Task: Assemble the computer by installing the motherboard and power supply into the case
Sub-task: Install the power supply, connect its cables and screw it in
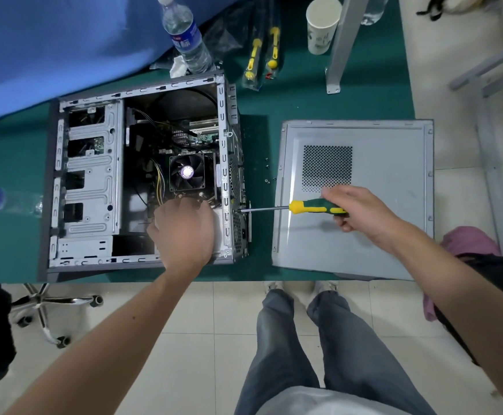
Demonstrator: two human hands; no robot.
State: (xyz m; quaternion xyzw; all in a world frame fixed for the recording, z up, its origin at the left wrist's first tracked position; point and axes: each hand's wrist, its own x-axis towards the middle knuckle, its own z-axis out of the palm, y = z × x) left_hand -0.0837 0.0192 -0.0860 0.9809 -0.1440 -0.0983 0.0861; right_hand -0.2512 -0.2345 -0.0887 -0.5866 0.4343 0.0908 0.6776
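Your left hand [184,232] lies inside the case [142,175] at its near right corner, fingers spread and pressing down on the power supply [219,232], a pale box mostly hidden beneath the palm. Your right hand [355,209] grips the screwdriver [319,207], fingers curled round the handle, the tip meeting the rear panel of the case. Expect the power supply to be heavy, rigid and smooth-sided; hold it by its flat metal faces, never by the cables. The motherboard [184,151] sits seated deeper in the case; it is likely fragile. Loose screws [269,175] lie on the desk [259,109] beside the side panel [358,199].
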